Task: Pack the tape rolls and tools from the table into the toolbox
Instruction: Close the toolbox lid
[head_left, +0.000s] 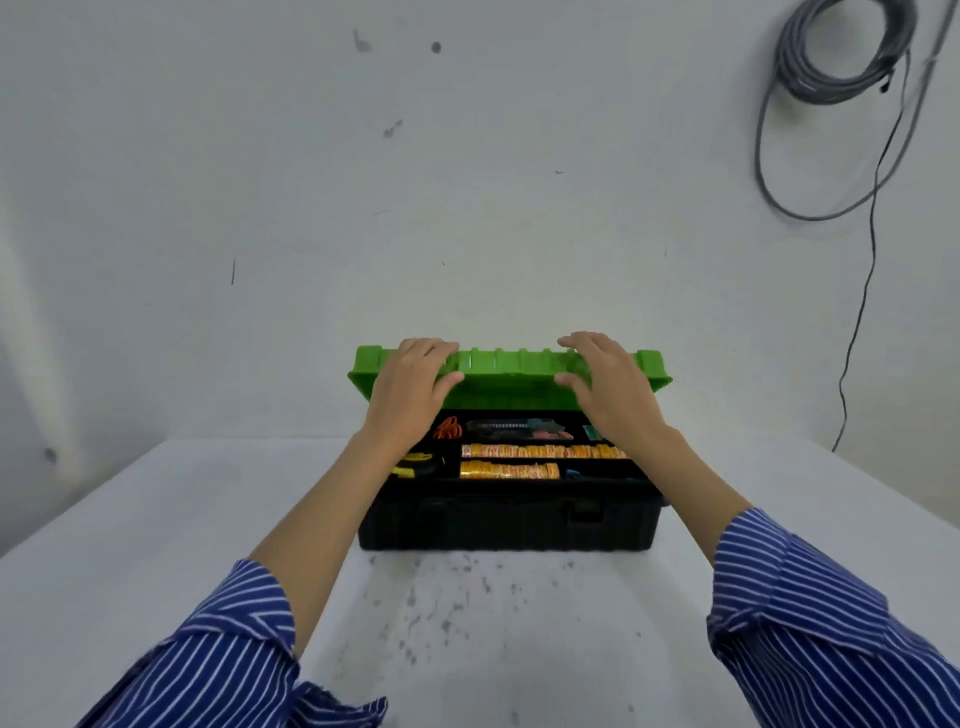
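A black toolbox (509, 522) stands on the white table (156, 519) with its green lid (511, 371) partly raised and tilted toward me. My left hand (413, 382) grips the lid's left part, fingers over the top edge and thumb under it. My right hand (608, 382) grips the right part the same way. Inside the tray lie two rows of orange-yellow tape rolls (540, 451), an orange tool (448, 429), a dark tool (511, 428) and a yellow-black item (415, 464).
A white wall rises just behind the toolbox. Coiled grey cable (841, 57) hangs on the wall at the upper right, and a thin black wire (865, 291) drops from it. Dark smudges mark the table in front of the box.
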